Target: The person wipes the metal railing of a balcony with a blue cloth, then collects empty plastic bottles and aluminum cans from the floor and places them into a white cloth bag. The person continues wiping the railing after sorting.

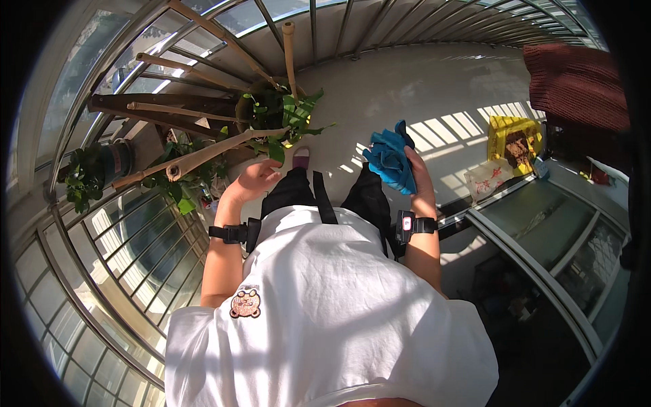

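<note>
A crumpled blue cloth [389,156] is bunched in my right hand [421,175], held out in front of my right leg. My left hand [253,181] is raised on the other side with its fingers loosely bent and nothing in them. Just beyond its fingertips hang the leaves of a potted plant [277,114]. A bamboo pole [224,152] slants out from that plant, passing close to my left hand. Both forearms wear black straps with small devices on them.
Several bamboo poles jut from the pot towards the metal railing [313,30]. A second potted plant [86,170] stands at far left. On the right are a yellow container [516,142] with brown contents, a plastic bag [488,178], a hanging maroon knit [574,79] and a framed glass panel [544,224].
</note>
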The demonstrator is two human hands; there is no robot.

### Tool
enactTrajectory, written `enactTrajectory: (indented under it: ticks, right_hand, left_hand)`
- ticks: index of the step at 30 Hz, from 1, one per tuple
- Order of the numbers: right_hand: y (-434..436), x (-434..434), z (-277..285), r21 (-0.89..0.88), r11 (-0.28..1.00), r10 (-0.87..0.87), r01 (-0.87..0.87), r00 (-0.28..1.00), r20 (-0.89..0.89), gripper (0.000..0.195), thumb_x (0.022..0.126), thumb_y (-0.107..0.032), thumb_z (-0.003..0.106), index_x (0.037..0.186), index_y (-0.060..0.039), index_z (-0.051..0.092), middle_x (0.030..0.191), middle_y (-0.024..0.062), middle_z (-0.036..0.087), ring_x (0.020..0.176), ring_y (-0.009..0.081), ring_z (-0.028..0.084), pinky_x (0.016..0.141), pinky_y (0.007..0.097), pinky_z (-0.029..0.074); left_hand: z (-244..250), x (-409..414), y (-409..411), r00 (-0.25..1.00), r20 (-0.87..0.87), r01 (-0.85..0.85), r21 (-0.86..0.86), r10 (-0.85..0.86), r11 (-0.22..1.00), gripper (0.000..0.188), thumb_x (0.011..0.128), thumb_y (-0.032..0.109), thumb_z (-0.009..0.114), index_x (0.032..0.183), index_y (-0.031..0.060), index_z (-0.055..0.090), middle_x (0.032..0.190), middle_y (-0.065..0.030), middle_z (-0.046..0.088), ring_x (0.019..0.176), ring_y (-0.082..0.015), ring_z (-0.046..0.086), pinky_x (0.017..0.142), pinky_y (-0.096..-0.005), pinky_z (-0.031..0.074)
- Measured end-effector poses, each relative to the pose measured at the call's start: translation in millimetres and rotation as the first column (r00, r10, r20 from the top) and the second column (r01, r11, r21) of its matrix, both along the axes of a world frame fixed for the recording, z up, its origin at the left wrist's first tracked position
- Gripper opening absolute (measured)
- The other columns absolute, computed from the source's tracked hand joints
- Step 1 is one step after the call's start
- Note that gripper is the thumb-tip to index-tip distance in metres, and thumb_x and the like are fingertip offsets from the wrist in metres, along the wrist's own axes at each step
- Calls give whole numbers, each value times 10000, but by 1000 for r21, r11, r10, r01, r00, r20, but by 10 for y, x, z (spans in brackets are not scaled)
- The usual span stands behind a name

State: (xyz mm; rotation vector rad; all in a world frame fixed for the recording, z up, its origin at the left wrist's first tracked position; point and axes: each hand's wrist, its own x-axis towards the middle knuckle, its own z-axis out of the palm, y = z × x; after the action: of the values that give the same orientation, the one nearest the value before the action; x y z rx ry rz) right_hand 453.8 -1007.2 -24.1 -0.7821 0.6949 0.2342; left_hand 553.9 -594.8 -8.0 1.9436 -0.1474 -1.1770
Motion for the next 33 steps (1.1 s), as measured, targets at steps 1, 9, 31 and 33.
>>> enactTrajectory:
  ticks: [1,9,31,33]
  right_hand:
    - [-165,119,-96,34,998,49,-46,996,-71,509,981,-283,574,1360,53,519,1205,154,681,1031,239,700,877,345,591]
    - [-1486,980,-1069,-173,767,585,-619,784,-208,293,910,-165,612,1135,21,595,1016,82,677,889,162,659,795,301,560]
    - [-1562,3490,-5031,-677,108,555,-728,609,-567,340,937,-133,474,1213,-21,640,1196,225,681,1098,376,654,914,439,531]
    - [-1686,3745,-5826,-809,-88,559,-581,643,-523,377,914,-100,472,1250,-56,638,1183,232,674,1114,397,630,955,446,511]
  left_hand:
    - [-50,-49,-86,998,-8,-56,-18,55,998,423,997,287,632,1351,65,562,1096,-97,704,1033,-193,652,912,-330,509]
    - [-359,-871,-1141,801,-213,-582,-56,559,812,440,1000,206,627,1370,-11,525,1159,-136,691,1110,-180,628,903,-292,500]
    - [-3177,173,-2277,787,-96,-614,-25,610,789,438,957,53,577,1390,31,522,1225,-117,648,1114,-181,604,985,-335,464]
    - [-3557,290,-2480,860,-18,-510,-51,510,858,429,935,52,604,1362,55,553,1211,-118,664,1091,-196,629,976,-343,482]
